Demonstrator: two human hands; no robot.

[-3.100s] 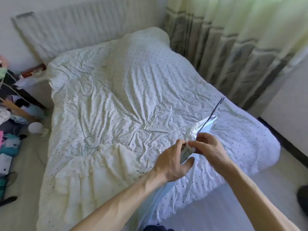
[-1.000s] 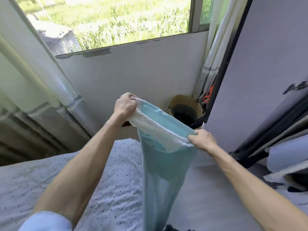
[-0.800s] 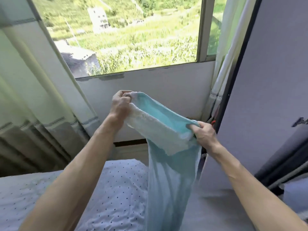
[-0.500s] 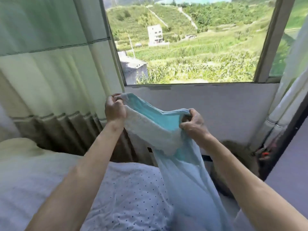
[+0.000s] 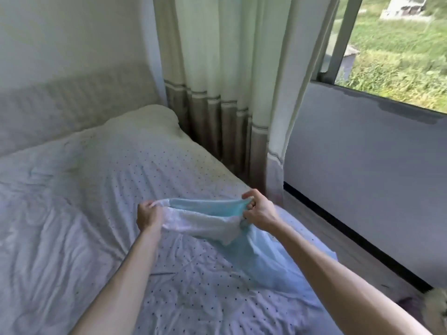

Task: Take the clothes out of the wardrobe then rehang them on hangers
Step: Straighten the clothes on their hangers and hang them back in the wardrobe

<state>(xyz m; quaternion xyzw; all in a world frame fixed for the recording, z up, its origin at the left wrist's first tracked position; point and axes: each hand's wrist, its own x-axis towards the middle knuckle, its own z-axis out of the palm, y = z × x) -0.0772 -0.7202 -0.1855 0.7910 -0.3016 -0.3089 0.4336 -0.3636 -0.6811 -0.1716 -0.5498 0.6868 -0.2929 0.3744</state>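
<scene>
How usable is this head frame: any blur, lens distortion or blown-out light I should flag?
Head view: soft throughout, most on the headboard and bed; the left hand, right hand and the blue garment they grip are readable. Head view: wide-angle bend tilts the curtain and window. Head view: even daylight, bright grass outside, no glare indoors.

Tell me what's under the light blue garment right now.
The dotted bedsheet: the light blue garment hangs from the left hand and right hand and drapes onto it. Whatever lies beneath the draped part is covered.
</scene>
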